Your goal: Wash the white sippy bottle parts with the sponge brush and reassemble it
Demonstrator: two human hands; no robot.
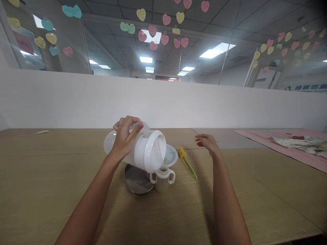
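My left hand (126, 136) is wrapped round the handle of a white plastic jug (143, 149), which is tipped on its side with its lidded mouth pointing down to the right. Just under that mouth stands a small white two-handled cup (162, 178) on the wooden table (76, 177). My right hand (208, 142) hovers above the table to the right, fingers loosely spread and holding nothing. Between my hands lies a yellow and green brush (187, 161).
A round metal lid or plate (136, 180) lies flat beside the cup. A white bowl (171, 156) sits behind the jug. A pink cloth (281, 144) with patterned fabric covers the far right. A low white partition (163, 102) runs behind the table.
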